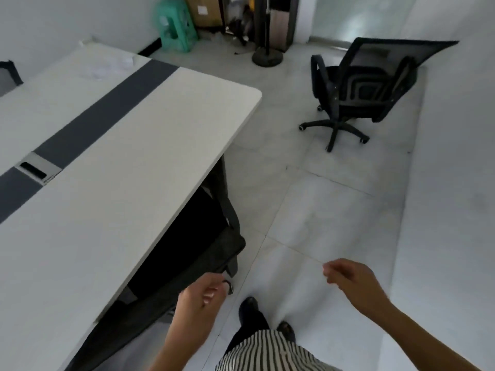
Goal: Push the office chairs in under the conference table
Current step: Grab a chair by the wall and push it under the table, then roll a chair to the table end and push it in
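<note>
The long white conference table (107,156), with a dark stripe down its middle, fills the left. One black office chair (203,245) sits tucked under its near edge, only the backrest showing. My left hand (199,297) hovers at the backrest's lower corner with fingers loosely curled, holding nothing. My right hand (351,282) hangs over the floor to the right, also empty and loosely curled. A second black mesh office chair (359,84) stands apart from the table at the upper right, close to the wall, with its back towards the wall.
A white wall (455,183) runs along the right. A green plastic stool (176,25), a cardboard box (205,9) and a stand with a round base (267,56) crowd the far corner. Another chair's top (9,73) shows at the table's far left.
</note>
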Demonstrator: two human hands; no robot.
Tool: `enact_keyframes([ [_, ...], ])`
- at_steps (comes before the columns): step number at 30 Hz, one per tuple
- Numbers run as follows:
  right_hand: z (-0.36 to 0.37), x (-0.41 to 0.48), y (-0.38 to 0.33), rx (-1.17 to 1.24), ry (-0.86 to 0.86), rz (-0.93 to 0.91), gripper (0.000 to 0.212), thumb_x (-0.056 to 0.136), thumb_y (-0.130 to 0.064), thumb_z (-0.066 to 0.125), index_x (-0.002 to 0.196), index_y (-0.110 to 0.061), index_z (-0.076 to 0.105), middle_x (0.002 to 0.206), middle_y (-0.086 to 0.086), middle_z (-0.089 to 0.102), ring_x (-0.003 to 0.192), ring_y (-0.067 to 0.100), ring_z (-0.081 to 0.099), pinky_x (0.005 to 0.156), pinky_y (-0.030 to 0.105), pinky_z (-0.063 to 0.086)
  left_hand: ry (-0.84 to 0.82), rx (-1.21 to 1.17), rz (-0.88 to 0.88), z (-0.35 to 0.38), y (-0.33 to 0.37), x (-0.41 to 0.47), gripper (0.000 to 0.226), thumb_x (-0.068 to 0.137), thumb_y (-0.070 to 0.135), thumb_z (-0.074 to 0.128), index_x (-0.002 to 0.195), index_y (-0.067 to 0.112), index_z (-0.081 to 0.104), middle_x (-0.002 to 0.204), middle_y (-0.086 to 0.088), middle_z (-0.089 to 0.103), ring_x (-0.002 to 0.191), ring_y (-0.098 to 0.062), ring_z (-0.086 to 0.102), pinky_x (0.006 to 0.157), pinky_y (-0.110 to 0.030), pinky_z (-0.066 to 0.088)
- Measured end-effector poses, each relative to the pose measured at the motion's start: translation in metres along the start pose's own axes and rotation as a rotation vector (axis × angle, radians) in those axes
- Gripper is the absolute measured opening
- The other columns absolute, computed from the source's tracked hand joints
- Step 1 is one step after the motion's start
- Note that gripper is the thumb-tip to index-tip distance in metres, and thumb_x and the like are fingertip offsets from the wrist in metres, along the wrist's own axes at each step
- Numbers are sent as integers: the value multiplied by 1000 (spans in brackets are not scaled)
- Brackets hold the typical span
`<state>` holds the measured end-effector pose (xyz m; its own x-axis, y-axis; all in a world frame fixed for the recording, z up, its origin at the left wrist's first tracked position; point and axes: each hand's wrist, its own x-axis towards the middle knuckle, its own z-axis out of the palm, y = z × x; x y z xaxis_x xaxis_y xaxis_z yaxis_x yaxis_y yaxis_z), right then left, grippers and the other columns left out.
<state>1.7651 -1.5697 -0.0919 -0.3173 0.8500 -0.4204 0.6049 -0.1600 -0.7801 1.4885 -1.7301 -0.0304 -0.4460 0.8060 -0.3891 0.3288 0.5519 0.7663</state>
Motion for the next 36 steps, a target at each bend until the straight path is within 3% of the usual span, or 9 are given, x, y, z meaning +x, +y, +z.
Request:
enact_keyframes([
  [3, -37, -7, 21, 78, 116, 127, 14, 87, -16, 66, 80, -28, 72, 76, -6, 76, 77, 15, 72, 75, 37, 54, -116, -32, 38, 22, 28, 33, 11, 88, 19, 61, 92, 28, 66, 86, 18, 70, 80, -2, 66, 68, -9, 49],
  [9, -86, 18, 31, 241, 324, 263, 11, 87, -13, 65, 82, -18, 73, 76, -1, 76, 74, 15, 73, 72, 40, 53, -216, -26, 41, 56, 68, 127, 13, 86, 18, 63, 84, 31, 65, 78, 2, 72, 75, -6, 67, 60, -16, 53],
  [13, -113, 63, 20, 325, 423, 310, 10, 87, -10, 65, 84, -15, 73, 75, 0, 76, 75, 18, 73, 67, 35, 51, -236, -32, 50, 65, 102, 204, 19, 83, 8, 66, 78, 25, 69, 75, -10, 73, 75, -20, 69, 73, -29, 53],
  [16, -138, 99, 2, 358, 483, 327, 9, 87, -11, 65, 83, -16, 73, 75, -1, 76, 75, 18, 74, 68, 36, 52, -276, 36, 112, 70, 143, 259, 21, 83, 11, 66, 75, 29, 71, 74, -6, 74, 71, -13, 69, 68, -19, 51],
  [22, -188, 155, -18, 419, 606, 340, 10, 87, -12, 65, 85, -18, 73, 76, -2, 77, 75, 15, 73, 68, 35, 52, -379, 122, 309, 100, 245, 349, 14, 85, 14, 64, 84, 27, 68, 79, 1, 74, 77, -9, 68, 70, -19, 52],
  [25, -210, 181, -8, 442, 639, 389, 10, 86, -9, 66, 83, -16, 73, 73, -1, 76, 74, 19, 73, 67, 36, 52, -413, 135, 356, 126, 285, 389, 11, 86, 17, 63, 86, 26, 68, 82, 8, 72, 79, -6, 67, 68, -13, 51],
  [27, -230, 202, 2, 466, 654, 422, 10, 85, -8, 67, 82, -15, 73, 72, -1, 76, 75, 20, 73, 66, 34, 50, -420, 132, 364, 149, 304, 416, 11, 86, 19, 64, 85, 29, 68, 86, 14, 71, 78, -7, 67, 72, -20, 52],
  [30, -267, 240, 19, 473, 675, 449, 11, 85, -6, 67, 81, -14, 73, 71, 0, 76, 76, 23, 73, 66, 36, 51, -422, 131, 360, 183, 330, 452, 14, 85, 19, 65, 82, 32, 68, 85, 11, 71, 76, -9, 67, 73, -27, 53],
  [36, -385, 353, 29, 436, 652, 388, 11, 86, -7, 65, 83, -14, 73, 70, -3, 76, 76, 22, 73, 68, 39, 52, -337, 80, 349, 246, 423, 525, 26, 84, 14, 65, 83, 40, 67, 84, -1, 72, 71, -15, 66, 67, -23, 51],
])
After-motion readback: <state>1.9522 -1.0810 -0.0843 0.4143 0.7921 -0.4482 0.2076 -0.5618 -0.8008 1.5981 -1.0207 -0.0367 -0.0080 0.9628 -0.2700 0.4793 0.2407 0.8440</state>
